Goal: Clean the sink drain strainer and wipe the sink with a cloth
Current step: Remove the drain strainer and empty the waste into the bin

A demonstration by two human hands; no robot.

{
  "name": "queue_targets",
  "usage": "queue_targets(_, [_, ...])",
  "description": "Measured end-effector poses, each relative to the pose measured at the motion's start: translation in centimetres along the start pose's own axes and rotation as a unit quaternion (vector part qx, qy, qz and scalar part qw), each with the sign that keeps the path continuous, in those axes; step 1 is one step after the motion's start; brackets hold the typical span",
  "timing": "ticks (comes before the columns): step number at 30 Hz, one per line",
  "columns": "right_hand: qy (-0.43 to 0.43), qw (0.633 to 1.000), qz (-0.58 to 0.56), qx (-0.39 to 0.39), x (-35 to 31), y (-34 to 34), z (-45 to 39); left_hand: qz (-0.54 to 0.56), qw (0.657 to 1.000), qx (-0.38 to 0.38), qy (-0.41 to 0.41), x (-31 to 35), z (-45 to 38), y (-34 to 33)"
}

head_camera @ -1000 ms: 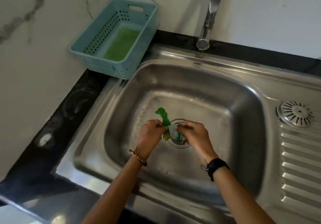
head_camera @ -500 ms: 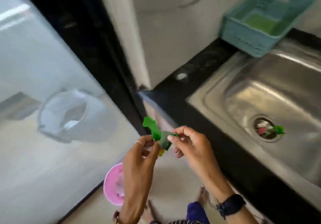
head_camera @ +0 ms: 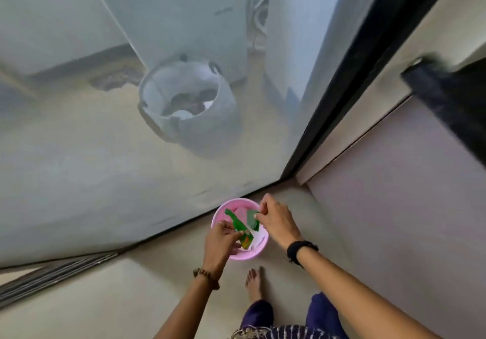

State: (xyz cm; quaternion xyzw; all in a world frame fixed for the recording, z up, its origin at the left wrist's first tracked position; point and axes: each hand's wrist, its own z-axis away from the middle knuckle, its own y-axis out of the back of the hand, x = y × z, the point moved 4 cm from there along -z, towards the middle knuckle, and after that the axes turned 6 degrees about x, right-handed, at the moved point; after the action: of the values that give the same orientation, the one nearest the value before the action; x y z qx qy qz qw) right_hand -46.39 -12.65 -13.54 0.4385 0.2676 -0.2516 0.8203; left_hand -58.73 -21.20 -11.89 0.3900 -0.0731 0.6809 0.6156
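The head view looked down at a floor corner beside a frosted glass door (head_camera: 79, 154), which filled the left and far part of the scene. Behind the glass, blurred, stood a pale bucket (head_camera: 189, 110) with something dark and white inside it. Along the door's near edge ran a dark metal track (head_camera: 52, 273).

Near the middle, on the pale floor just beside the door's bottom edge, sat a pink bowl (head_camera: 260, 249). The left hand (head_camera: 221, 241), with a ring on one finger and a bead bracelet (head_camera: 206, 277) at the wrist, was over the bowl's near-left side. Its fingers pinched a torn green wrapper piece (head_camera: 238, 225), which had a yellow patch at its near end. The right hand (head_camera: 276, 220), with a black wristband (head_camera: 299, 250), was over the bowl's right rim. Its thumb and fingertips pinched a second green scrap (head_camera: 252, 221). The two scraps hung above the bowl, close together but apart. White bits lay in the bowl beneath them.

Nearer the camera, a bare foot (head_camera: 253, 284) stood on the floor below the bowl, with purple trouser cloth (head_camera: 319, 309) beside it.

To the right, the door's black frame (head_camera: 355, 75) rose diagonally. Beyond it was a pale cabinet side (head_camera: 394, 207), and at the far right a dark counter edge (head_camera: 452, 102), blurred. The sink and its strainer were out of view.
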Motion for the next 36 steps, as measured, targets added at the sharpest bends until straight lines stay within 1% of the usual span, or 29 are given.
queue_targets(2, [0.002,0.998,0.055,-0.014,2.5,-3.5,-2.0,-0.015,1.0,0.009,0.025,-3.2,-3.4,-0.8])
queue_targets(4, [-0.008,0.996,0.081,-0.026,4.6,-6.4,-3.7,-0.022,0.999,0.026,0.035,-5.6,-6.3,-1.7])
queue_targets(7, [-0.02,0.995,0.085,-0.038,7.4,-10.5,-5.8,-0.017,0.998,0.039,0.053,-8.9,-10.2,-3.2])
queue_targets(10, [-0.049,0.995,0.071,-0.044,9.1,-12.7,-7.1,0.021,0.996,0.019,0.089,-11.2,-13.0,-4.4])
queue_targets(12, [-0.089,0.995,0.032,-0.032,9.8,-12.9,-7.7,0.034,0.993,0.007,0.113,-11.9,-14.0,-4.7])
queue_targets(14, [-0.138,0.99,-0.032,-0.021,9.9,-12.5,-7.7,0.047,0.991,0.017,0.121,-11.8,-14.0,-4.6])
queue_targets(17, [-0.19,0.971,-0.147,-0.009,8.4,-9.8,-6.7,0.112,0.986,0.0,0.122,-9.0,-12.2,-4.8])
queue_targets(20, [-0.185,0.95,-0.251,-0.006,4.9,-4.7,-5.5,0.213,0.968,-0.04,0.127,-3.1,-9.4,-5.9])
queue_targets(22, [-0.163,0.931,-0.327,-0.001,2.4,0.6,-3.9,0.289,0.946,-0.092,0.11,3.0,-5.7,-7.3])
queue_targets(23, [-0.147,0.916,-0.373,0.005,1.2,4.2,-2.7,0.322,0.934,-0.126,0.093,6.7,-3.3,-8.3])
queue_targets(26, [-0.117,0.867,-0.484,-0.013,-2.7,11.0,0.1,0.396,0.893,-0.212,0.02,13.9,1.8,-8.8])
queue_targets(28, [-0.066,0.842,-0.536,0.009,-4.1,19.1,3.5,0.394,0.869,-0.294,-0.047,20.0,7.0,-10.9])
queue_targets(30, [-0.025,0.835,-0.546,0.059,-5.0,26.5,7.6,0.359,0.857,-0.353,-0.111,24.8,12.7,-13.1])
queue_targets(33, [0.005,0.845,-0.508,0.169,-4.0,36.1,13.4,0.271,0.852,-0.407,-0.188,30.5,20.6,-17.9])
queue_targets(36, [0.008,0.85,-0.46,0.256,-0.8,43.7,17.4,0.179,0.845,-0.452,-0.222,34.1,25.8,-23.6])
